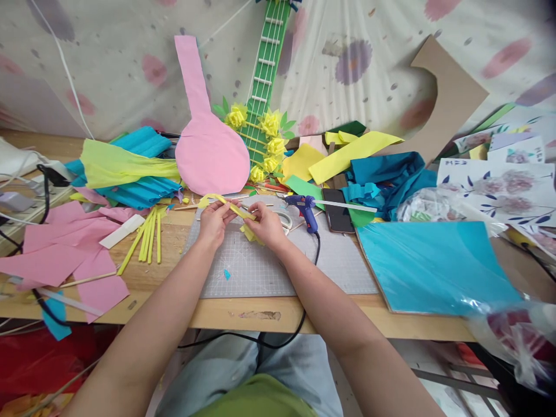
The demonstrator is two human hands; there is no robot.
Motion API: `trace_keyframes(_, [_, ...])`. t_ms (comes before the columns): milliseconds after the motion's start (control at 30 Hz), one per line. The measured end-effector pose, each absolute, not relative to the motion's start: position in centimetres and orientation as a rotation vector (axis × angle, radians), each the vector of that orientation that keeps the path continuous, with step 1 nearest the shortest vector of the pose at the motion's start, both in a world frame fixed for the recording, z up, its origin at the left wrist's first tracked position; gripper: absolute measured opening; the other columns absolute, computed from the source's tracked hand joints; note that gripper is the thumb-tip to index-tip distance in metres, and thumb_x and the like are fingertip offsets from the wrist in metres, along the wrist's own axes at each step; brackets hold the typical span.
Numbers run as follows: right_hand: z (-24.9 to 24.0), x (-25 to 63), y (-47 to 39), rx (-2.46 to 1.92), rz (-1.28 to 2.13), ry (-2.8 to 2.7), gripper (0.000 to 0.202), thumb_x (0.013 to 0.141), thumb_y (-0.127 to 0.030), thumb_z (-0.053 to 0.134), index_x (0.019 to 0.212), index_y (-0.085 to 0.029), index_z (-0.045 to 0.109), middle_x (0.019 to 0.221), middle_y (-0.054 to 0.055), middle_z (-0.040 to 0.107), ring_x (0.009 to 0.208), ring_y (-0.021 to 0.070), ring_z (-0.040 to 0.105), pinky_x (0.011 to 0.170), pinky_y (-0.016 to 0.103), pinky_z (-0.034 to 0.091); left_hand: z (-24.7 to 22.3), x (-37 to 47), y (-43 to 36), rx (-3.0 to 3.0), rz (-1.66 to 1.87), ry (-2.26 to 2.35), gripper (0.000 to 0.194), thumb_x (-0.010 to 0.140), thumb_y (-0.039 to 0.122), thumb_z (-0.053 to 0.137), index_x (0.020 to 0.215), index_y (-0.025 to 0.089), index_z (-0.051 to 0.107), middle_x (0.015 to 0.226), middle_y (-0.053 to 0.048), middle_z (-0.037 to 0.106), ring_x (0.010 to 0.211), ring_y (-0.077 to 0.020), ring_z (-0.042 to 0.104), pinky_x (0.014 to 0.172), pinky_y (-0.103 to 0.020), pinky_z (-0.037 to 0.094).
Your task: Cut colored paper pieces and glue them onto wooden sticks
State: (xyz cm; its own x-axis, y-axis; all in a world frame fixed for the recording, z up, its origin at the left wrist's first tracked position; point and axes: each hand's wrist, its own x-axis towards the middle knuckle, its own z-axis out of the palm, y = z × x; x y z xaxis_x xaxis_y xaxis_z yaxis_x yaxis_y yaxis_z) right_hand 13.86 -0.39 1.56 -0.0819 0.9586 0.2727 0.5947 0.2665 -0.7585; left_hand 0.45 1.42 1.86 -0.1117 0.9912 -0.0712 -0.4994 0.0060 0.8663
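A narrow strip of yellow crepe paper [237, 209] stretches between my two hands over the grey cutting mat [278, 278]. My left hand [214, 223] pinches it near one end, which curls up beyond the fingers. On the other side my right hand [266, 225] grips the strip with closed fingers. Beneath the right hand lies a yellow paper scrap [250, 235]. White-handled scissors [285, 220] are partly hidden behind that hand. The blue glue gun [307, 211] rests just to the right, a white glue stick [347, 205] poking from its back.
A pink guitar-shaped cutout [212, 153] and a green paper guitar neck [264, 75] lean at the back. Yellow strips [150, 234] and pink paper [56, 243] lie left. A phone [339, 211] and a blue sheet pack [434, 266] lie right. The glue gun's cord [299, 324] hangs over the front edge.
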Motion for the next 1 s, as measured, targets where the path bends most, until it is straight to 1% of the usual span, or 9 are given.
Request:
trace_keyframes(133, [1.4,14.0,-0.3,-1.406,0.613,-1.776,0.019,0.069,-0.024,0.055,0.087,-0.022,0.051,0.069,-0.005,0.06,0.064,0.0116,0.056,0.063,0.024,0.039,1.8,0.5,1.4,0.734,1.457,0.9,0.008,0.068,0.013,0.058,0.076,0.012,0.057,0.082,-0.008,0.068,0.083,-0.0182,0.065,0.081,-0.036,0.048])
trace_keyframes(333, [1.4,14.0,-0.2,-1.415,0.605,-1.798,0.017,0.069,-0.023,0.053,0.086,-0.022,0.051,0.067,-0.005,0.058,0.063,0.0116,0.054,0.06,0.023,0.037,2.4,0.2,1.4,0.687,1.487,0.909,0.006,0.073,0.016,0.056,0.077,0.012,0.057,0.079,-0.008,0.069,0.079,-0.0172,0.066,0.078,-0.035,0.049])
trace_keyframes(467, [1.4,14.1,-0.2,-1.407,0.613,-1.828,0.019,0.069,-0.024,0.053,0.088,-0.022,0.051,0.066,-0.005,0.056,0.063,0.0121,0.053,0.06,0.024,0.036,2.6,-0.3,1.7,0.651,1.515,0.945,0.009,0.077,0.02,0.052,0.076,0.012,0.056,0.079,-0.008,0.068,0.08,-0.0177,0.066,0.077,-0.034,0.05])
trace_keyframes(567, [1.1,14.2,-0.1,-1.399,0.631,-1.846,0.02,0.07,-0.025,0.054,0.089,-0.022,0.051,0.066,-0.005,0.056,0.063,0.012,0.053,0.06,0.023,0.036,2.5,-0.6,1.9,0.64,1.511,0.973,0.007,0.077,0.019,0.052,0.074,0.013,0.056,0.078,-0.007,0.068,0.081,-0.0174,0.065,0.078,-0.034,0.049])
trace_keyframes(700, [0.9,14.4,0.1,-1.403,0.64,-1.863,0.019,0.07,-0.024,0.054,0.089,-0.022,0.051,0.068,-0.005,0.057,0.063,0.0116,0.053,0.059,0.023,0.035,2.6,-0.8,2.0,0.63,1.468,0.975,0.009,0.078,0.017,0.051,0.074,0.013,0.056,0.077,-0.006,0.067,0.076,-0.0154,0.065,0.076,-0.032,0.05])
trace_keyframes(867, [1.0,14.4,0.1,-1.425,0.642,-1.841,0.02,0.069,-0.023,0.055,0.089,-0.022,0.051,0.068,-0.005,0.056,0.062,0.0112,0.052,0.06,0.023,0.036,2.8,-0.4,1.5,0.632,1.307,0.916,0.01,0.078,0.018,0.052,0.081,0.011,0.059,0.084,-0.009,0.068,0.08,-0.0159,0.065,0.077,-0.03,0.049])
trace_keyframes(1000, [1.1,14.4,0.0,-1.408,0.684,-1.801,0.02,0.07,-0.023,0.055,0.088,-0.022,0.05,0.068,-0.005,0.057,0.061,0.0107,0.052,0.059,0.023,0.038,2.3,0.2,1.1,0.72,1.212,0.902,0.011,0.076,0.013,0.054,0.082,0.01,0.062,0.084,-0.009,0.068,0.078,-0.0156,0.065,0.078,-0.03,0.05])
